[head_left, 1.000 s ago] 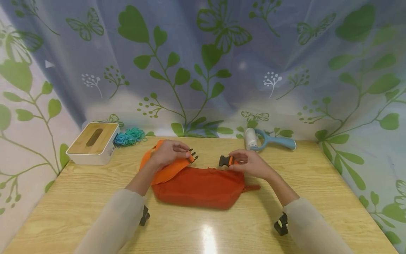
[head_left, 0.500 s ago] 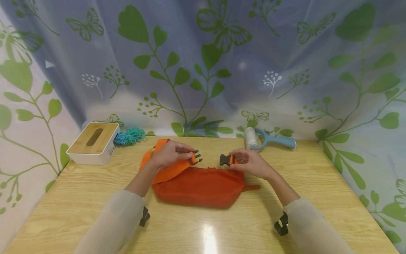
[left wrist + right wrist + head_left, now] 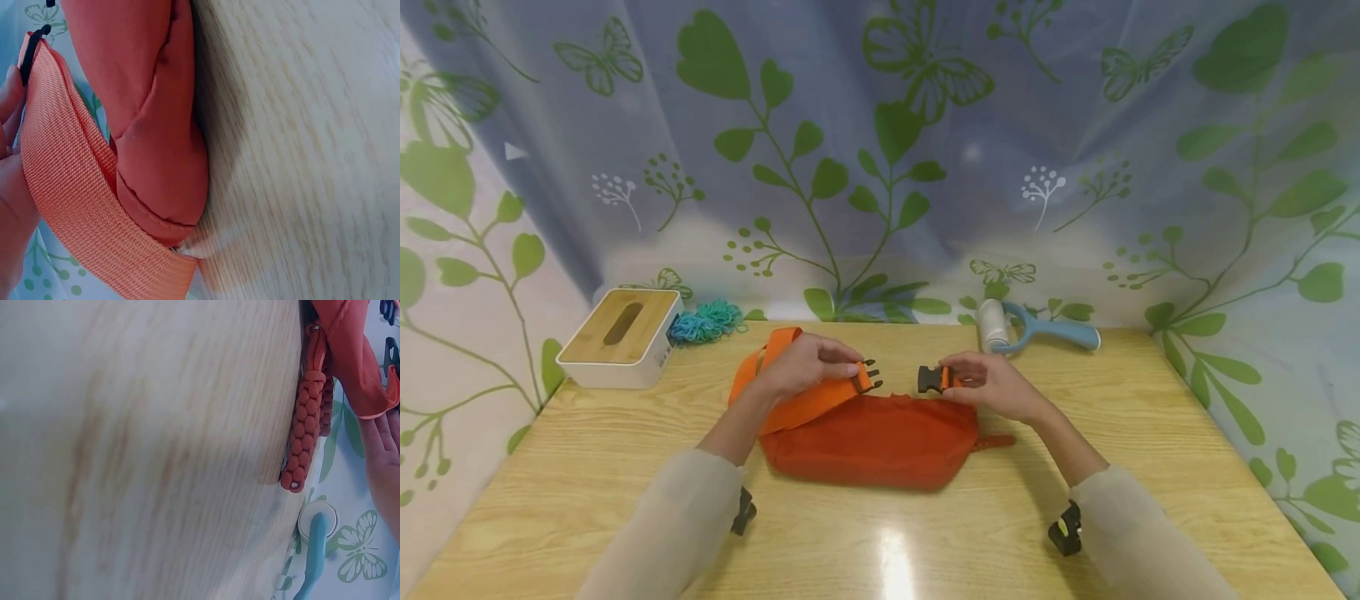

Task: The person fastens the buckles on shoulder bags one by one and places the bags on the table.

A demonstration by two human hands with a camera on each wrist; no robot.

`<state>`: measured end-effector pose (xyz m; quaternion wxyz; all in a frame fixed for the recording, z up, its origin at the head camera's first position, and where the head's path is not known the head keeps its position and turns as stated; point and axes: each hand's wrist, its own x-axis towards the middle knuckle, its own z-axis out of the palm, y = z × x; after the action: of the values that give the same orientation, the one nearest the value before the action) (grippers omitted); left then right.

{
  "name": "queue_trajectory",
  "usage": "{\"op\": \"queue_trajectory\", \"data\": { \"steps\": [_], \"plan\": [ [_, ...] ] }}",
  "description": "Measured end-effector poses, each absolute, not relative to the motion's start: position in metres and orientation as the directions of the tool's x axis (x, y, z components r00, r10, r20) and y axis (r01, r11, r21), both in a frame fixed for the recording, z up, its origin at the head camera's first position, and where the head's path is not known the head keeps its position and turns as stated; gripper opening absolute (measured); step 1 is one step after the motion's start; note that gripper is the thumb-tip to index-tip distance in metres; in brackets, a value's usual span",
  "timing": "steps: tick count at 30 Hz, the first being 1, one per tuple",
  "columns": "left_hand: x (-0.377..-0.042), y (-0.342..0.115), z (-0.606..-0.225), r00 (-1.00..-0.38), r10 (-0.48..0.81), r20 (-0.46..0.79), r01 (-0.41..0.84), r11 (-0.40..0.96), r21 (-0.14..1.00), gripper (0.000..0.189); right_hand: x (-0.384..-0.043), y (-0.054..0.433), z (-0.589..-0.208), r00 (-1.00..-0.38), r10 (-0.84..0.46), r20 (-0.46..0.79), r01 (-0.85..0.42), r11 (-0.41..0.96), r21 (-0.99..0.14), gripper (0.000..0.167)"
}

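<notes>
A red-orange waist bag (image 3: 865, 442) lies on the table between both arms, its wide orange strap (image 3: 808, 406) looped at the left. My left hand (image 3: 801, 364) pinches the strap end just behind the black pronged buckle half (image 3: 870, 375), prongs facing right. Opposite it, my right hand (image 3: 988, 383) pinches the black socket half of the buckle (image 3: 931, 379) by its orange webbing. The two halves are level and a short gap apart. In the right wrist view a braided zipper pull (image 3: 304, 428) hangs off the bag's end.
A white tissue box (image 3: 617, 337) with a wooden lid stands at the back left, beside a bundle of teal cord (image 3: 707, 322). A lint roller (image 3: 1037, 329) with a blue handle lies at the back right. A patterned curtain (image 3: 880, 167) hangs behind the table (image 3: 587, 500).
My left hand has brought the pronged buckle half to the right, closer to the socket half, and its prongs have turned level. The right hand has stayed nearly still.
</notes>
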<state>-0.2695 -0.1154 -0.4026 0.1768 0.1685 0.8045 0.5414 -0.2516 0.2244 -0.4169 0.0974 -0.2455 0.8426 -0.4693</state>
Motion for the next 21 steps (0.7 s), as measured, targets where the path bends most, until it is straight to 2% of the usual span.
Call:
{"op": "queue_trajectory", "data": {
  "steps": [21],
  "plan": [
    [-0.268, -0.103, -0.403, -0.867, 0.488, -0.097, 0.114, 0.385, 0.916, 0.024, -0.253, 0.223, -0.42, -0.841, -0.534, 0.082, -0.337, 0.4, -0.852, 0.049]
  ]
}}
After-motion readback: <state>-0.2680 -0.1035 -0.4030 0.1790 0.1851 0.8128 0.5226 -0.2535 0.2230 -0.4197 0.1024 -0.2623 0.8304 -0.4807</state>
